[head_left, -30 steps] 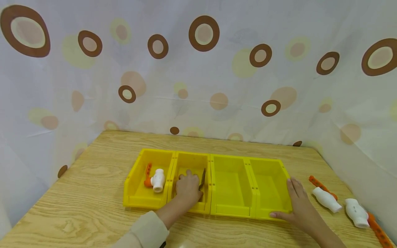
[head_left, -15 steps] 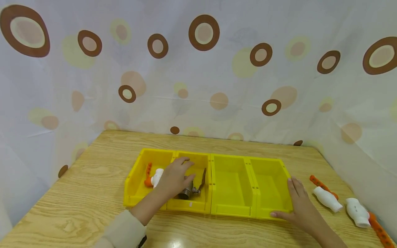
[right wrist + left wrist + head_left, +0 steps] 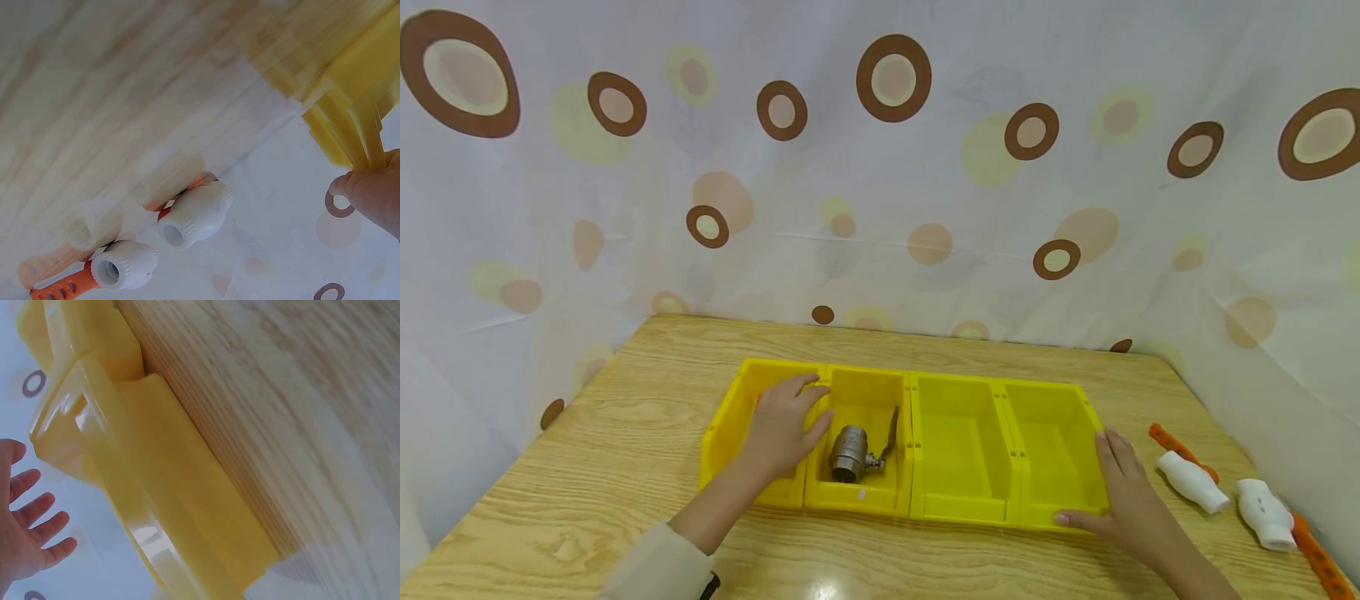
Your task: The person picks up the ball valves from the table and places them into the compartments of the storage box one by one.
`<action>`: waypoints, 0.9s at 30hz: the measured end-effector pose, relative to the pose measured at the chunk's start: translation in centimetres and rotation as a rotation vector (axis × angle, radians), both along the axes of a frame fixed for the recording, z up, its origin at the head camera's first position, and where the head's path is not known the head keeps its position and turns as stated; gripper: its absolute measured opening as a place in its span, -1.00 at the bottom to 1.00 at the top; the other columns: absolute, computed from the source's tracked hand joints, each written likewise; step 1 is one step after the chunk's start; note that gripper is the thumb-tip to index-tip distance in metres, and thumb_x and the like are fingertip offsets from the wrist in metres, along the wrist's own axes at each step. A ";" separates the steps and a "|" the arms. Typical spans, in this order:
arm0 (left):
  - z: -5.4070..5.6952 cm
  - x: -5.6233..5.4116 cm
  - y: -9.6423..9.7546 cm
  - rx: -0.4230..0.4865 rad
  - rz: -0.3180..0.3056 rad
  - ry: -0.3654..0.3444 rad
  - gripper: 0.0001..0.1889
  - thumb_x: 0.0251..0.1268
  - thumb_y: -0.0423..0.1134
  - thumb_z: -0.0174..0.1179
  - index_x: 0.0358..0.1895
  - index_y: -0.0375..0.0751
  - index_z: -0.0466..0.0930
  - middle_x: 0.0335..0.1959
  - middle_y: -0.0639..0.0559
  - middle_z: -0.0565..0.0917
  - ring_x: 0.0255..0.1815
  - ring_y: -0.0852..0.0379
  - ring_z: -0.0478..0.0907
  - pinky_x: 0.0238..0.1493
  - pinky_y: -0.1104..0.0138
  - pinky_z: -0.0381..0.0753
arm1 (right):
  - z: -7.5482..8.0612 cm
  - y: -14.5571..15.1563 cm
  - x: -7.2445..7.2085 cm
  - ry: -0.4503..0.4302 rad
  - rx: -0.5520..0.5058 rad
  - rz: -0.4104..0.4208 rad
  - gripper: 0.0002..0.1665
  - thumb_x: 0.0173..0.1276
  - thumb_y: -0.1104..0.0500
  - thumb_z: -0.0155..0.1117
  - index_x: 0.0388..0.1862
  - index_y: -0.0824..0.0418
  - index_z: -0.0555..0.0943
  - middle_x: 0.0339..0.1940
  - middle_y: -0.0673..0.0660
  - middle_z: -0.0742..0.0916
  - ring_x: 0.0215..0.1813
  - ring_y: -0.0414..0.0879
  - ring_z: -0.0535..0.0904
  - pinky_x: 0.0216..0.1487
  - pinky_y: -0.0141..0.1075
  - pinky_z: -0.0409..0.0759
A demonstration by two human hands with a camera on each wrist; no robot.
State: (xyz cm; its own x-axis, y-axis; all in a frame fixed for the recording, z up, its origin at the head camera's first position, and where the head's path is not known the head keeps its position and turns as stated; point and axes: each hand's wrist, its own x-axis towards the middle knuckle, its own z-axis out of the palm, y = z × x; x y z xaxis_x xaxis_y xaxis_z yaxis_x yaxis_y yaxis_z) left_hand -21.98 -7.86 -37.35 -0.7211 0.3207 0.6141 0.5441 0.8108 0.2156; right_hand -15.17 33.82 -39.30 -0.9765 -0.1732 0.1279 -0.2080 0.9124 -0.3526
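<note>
My left hand (image 3: 777, 429) hovers over the leftmost of the joined yellow bins (image 3: 962, 510), fingers spread and holding nothing. In the left wrist view this hand (image 3: 28, 534) is beside the yellow bin wall (image 3: 169, 481). A metal ball valve (image 3: 850, 454) with a brown lever lies in the second bin. The white valve in the leftmost bin is hidden behind my left hand. My right hand (image 3: 1127, 496) rests against the right end of the row, fingers extended along the side wall and thumb at the front corner. The right wrist view shows its thumb (image 3: 375, 194) touching the bin edge.
Right of the bins, two white plastic ball valves, one nearer the bins (image 3: 1191, 482) and one farther right (image 3: 1264, 515), lie on the wooden table (image 3: 587, 500), each with an orange handle. A patterned curtain (image 3: 865, 183) encloses the back and sides.
My left hand has come up out of the second bin and moved left over the first, leaving the metal ball valve there. The right hand stays in place.
</note>
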 end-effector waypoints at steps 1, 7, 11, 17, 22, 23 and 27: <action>0.0 0.0 -0.3 0.006 0.009 0.005 -0.71 0.08 -0.23 0.32 -0.13 -0.27 0.64 -0.04 -0.21 0.62 -0.02 -0.17 0.57 0.00 -0.04 0.55 | 0.0 0.0 0.0 0.002 -0.001 0.001 0.49 -0.09 -0.24 0.43 0.41 0.56 -0.25 0.42 0.57 -0.06 0.37 0.54 -0.10 0.12 0.41 0.15; 0.0 0.0 -2.0 0.012 0.060 0.018 -0.67 0.08 -0.24 0.31 -0.08 -0.30 0.61 -0.01 -0.24 0.59 0.02 -0.20 0.53 0.05 -0.09 0.49 | 0.0 -0.1 0.0 0.002 -0.002 0.001 0.49 -0.09 -0.26 0.42 0.41 0.56 -0.24 0.42 0.56 -0.07 0.37 0.53 -0.10 0.12 0.41 0.16; -0.1 -0.1 -3.2 -0.043 0.110 0.020 -0.65 0.08 -0.21 0.31 -0.05 -0.28 0.60 0.04 -0.24 0.55 0.06 -0.21 0.49 0.04 -0.09 0.48 | -0.1 0.0 0.0 -0.002 0.002 -0.001 0.50 -0.10 -0.27 0.42 0.41 0.56 -0.25 0.42 0.55 -0.07 0.37 0.54 -0.09 0.12 0.41 0.16; -0.6 -0.1 -4.7 -0.188 0.204 -0.035 -0.57 0.15 -0.11 0.25 0.07 -0.23 0.55 0.15 -0.24 0.49 0.14 -0.26 0.42 0.09 -0.12 0.42 | -0.2 0.1 0.0 -0.009 -0.002 -0.001 0.50 -0.10 -0.27 0.42 0.41 0.56 -0.25 0.43 0.55 -0.08 0.37 0.53 -0.11 0.13 0.41 0.16; -0.9 -0.3 -5.6 -0.243 0.251 -0.087 -0.51 0.17 -0.05 0.22 0.12 -0.24 0.50 0.20 -0.24 0.46 0.18 -0.29 0.38 0.12 -0.16 0.39 | -0.2 0.0 0.0 -0.018 -0.008 0.000 0.50 -0.09 -0.27 0.41 0.41 0.56 -0.25 0.43 0.55 -0.09 0.38 0.53 -0.12 0.13 0.41 0.16; -1.0 -0.3 -5.8 -0.248 0.254 -0.091 -0.50 0.17 -0.04 0.22 0.12 -0.25 0.49 0.21 -0.24 0.45 0.18 -0.29 0.38 0.11 -0.16 0.40 | -0.1 0.0 0.0 -0.017 -0.006 0.000 0.50 -0.10 -0.27 0.41 0.41 0.57 -0.25 0.42 0.56 -0.08 0.38 0.53 -0.12 0.12 0.41 0.16; -1.1 -0.2 -6.3 -0.270 0.260 -0.110 -0.48 0.17 -0.03 0.22 0.12 -0.29 0.48 0.21 -0.27 0.44 0.17 -0.29 0.38 0.08 -0.16 0.42 | -0.1 0.0 0.0 -0.011 0.003 0.003 0.49 -0.09 -0.27 0.41 0.40 0.58 -0.24 0.41 0.57 -0.06 0.38 0.52 -0.12 0.13 0.40 0.17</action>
